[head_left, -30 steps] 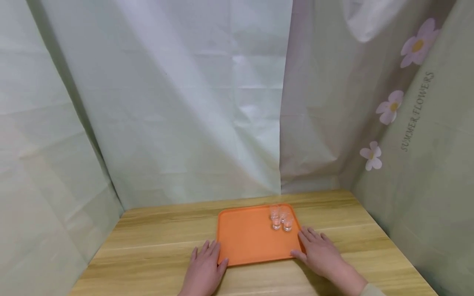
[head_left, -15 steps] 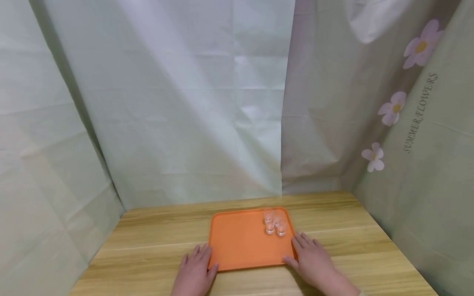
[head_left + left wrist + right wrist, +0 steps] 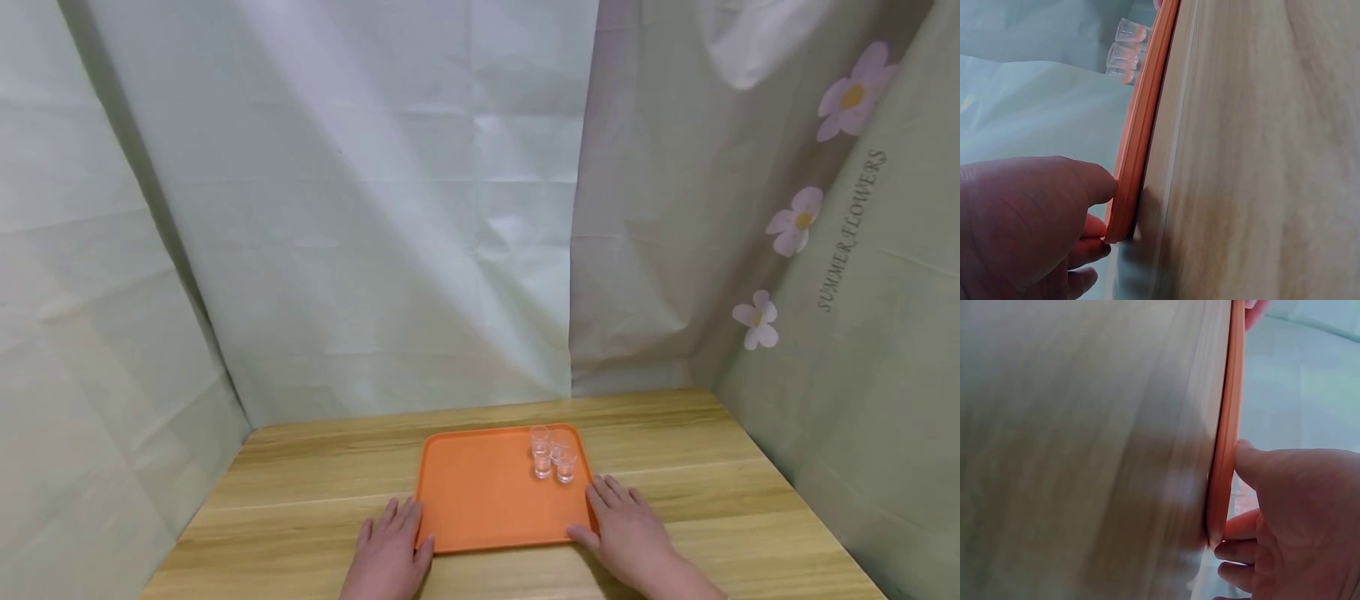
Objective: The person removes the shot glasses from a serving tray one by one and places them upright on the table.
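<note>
An orange rectangular tray lies flat on the wooden table. Several small clear shot glasses stand upright together in its far right part. At the near left corner, my left hand holds the tray, thumb on the front edge and fingers along the side. My right hand grips the near right corner in the same way. In the left wrist view the thumb presses on the tray's rim, fingertips just round the corner. The right wrist view shows the other thumb against the rim.
The wood-grain table extends on both sides of the tray. Pale green curtains hang behind it and at the left and right. White printed flowers and lettering mark the right curtain.
Both hands and the tray have shifted left and nearer to me, mostly in the first half second and only slightly since. The glasses moved along with the tray, still upright.
</note>
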